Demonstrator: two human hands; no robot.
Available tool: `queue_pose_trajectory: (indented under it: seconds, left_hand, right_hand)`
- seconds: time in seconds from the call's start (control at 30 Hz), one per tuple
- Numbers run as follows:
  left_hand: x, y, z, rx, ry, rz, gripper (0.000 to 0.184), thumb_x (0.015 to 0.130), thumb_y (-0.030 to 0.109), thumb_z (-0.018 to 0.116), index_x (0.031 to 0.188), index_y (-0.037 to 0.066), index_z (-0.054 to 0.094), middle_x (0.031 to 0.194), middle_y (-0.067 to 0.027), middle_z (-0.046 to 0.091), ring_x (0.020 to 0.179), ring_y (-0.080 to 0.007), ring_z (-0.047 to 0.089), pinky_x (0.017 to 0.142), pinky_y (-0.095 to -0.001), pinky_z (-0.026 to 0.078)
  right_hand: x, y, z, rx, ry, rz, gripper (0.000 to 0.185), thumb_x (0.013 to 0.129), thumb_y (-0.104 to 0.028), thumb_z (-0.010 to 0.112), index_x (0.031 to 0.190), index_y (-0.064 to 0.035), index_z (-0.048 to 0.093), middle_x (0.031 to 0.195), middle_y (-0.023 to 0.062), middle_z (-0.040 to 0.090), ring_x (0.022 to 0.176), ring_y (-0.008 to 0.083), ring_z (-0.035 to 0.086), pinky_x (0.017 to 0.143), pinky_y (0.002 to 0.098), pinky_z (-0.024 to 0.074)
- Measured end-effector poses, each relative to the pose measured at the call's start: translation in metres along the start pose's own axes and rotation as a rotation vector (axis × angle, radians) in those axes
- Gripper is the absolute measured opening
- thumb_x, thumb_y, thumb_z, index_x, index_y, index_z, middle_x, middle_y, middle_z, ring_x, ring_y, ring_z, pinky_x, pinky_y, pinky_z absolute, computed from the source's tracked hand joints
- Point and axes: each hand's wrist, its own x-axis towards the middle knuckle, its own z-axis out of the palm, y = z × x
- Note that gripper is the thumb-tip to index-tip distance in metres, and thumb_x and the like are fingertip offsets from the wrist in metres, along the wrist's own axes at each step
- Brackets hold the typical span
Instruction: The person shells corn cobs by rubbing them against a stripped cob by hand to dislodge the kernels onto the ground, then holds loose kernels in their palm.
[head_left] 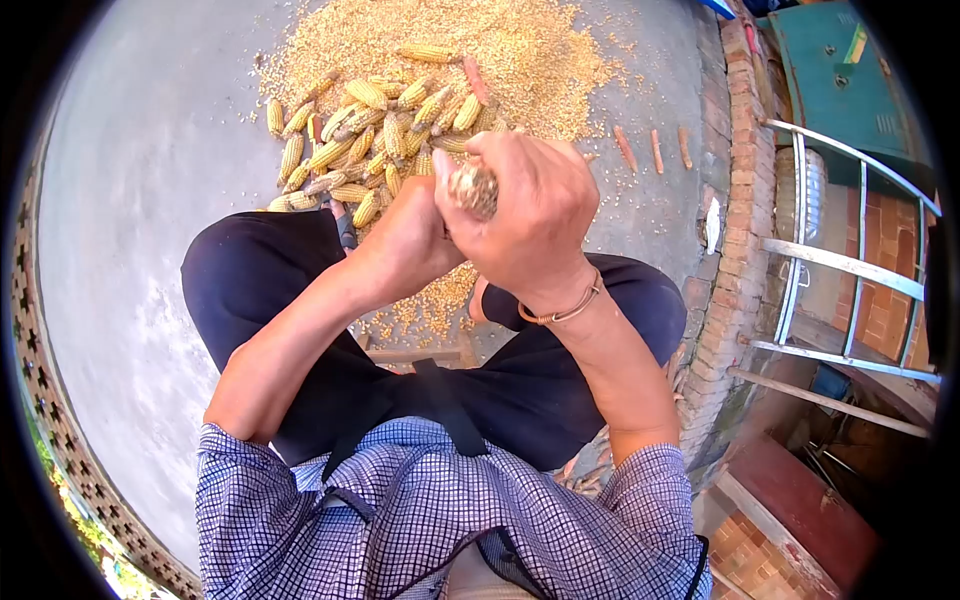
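Note:
An ear of corn [473, 191] is held in front of my knees, its blunt end pointing up at me. My right hand [535, 215] is wrapped around it, thumb side toward me, with a bracelet at the wrist. Pressed against the right hand is my left hand [408, 235], closed around the lower part of the ear; its fingers are largely hidden. Past my hands lies a heap of yellow ears of corn [392, 135], partly covered by them. Loose kernels [520, 60] spread over the ground behind the heap, and more kernels [430, 305] lie between my legs.
Several bare reddish cobs [657, 151] lie on the concrete floor [130, 230] at the right. A brick edge [742, 200] runs along that side, with a metal rail frame [850, 262] and a green cabinet [840, 80] beyond it. More stripped cobs lie by my right hip.

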Motion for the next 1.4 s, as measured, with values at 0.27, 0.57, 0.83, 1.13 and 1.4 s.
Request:
queue_pose_trajectory:
  seconds: [0.27, 0.57, 0.83, 1.13, 1.4]
  left_hand:
    - [0.016, 0.001, 0.011, -0.079, 0.178, 0.060, 0.042, 0.072, -0.002, 0.069, 0.112, -0.006, 0.057, 0.097, -0.0140, 0.067, 0.091, -0.0142, 0.062, 0.081, -0.0324, 0.049]
    - [0.019, 0.001, 0.000, -0.345, 0.175, -0.106, 0.040, 0.083, 0.001, 0.070, 0.118, -0.002, 0.050, 0.089, -0.0015, 0.058, 0.071, -0.0059, 0.054, 0.058, -0.0221, 0.043]
    - [0.012, -0.006, 0.024, -0.139, 0.232, 0.094, 0.057, 0.077, -0.003, 0.066, 0.130, -0.004, 0.044, 0.121, -0.0203, 0.058, 0.115, -0.0279, 0.058, 0.097, -0.0386, 0.045]
    - [0.016, 0.016, -0.011, -0.334, -0.010, -0.195, 0.069, 0.078, 0.006, 0.071, 0.137, -0.011, 0.039, 0.111, -0.0128, 0.060, 0.097, -0.0169, 0.058, 0.084, -0.0302, 0.048]
    - [0.018, -0.008, -0.004, 0.039, 0.226, 0.032, 0.057, 0.078, 0.006, 0.069, 0.128, -0.008, 0.045, 0.099, -0.0195, 0.063, 0.089, -0.0293, 0.063, 0.082, -0.0370, 0.049]
  right_hand:
    - [0.008, 0.021, -0.006, 0.290, 0.277, 0.048, 0.014, 0.082, -0.011, 0.072, 0.093, -0.0054, 0.065, 0.078, 0.0078, 0.070, 0.071, 0.0216, 0.068, 0.078, 0.0330, 0.0502]
    - [-0.003, 0.011, -0.001, 0.561, 0.096, 0.325, 0.039, 0.087, -0.016, 0.070, 0.123, -0.0032, 0.061, 0.141, 0.0302, 0.042, 0.130, 0.0352, 0.045, 0.108, 0.0416, 0.0349]
    - [-0.002, 0.002, 0.015, 0.370, 0.130, 0.431, 0.040, 0.084, 0.000, 0.069, 0.123, -0.0012, 0.060, 0.114, 0.0137, 0.062, 0.107, 0.0202, 0.060, 0.089, 0.0307, 0.0479]
    - [0.009, 0.016, 0.015, 0.943, 0.207, 0.619, 0.039, 0.088, -0.005, 0.067, 0.125, 0.0011, 0.055, 0.125, 0.0140, 0.058, 0.115, 0.0171, 0.057, 0.091, 0.0288, 0.0502]
    - [0.008, 0.019, 0.009, 0.978, -0.030, 0.614, 0.051, 0.090, -0.003, 0.064, 0.138, 0.0018, 0.046, 0.116, 0.0114, 0.062, 0.105, 0.0118, 0.058, 0.092, 0.0269, 0.0477]
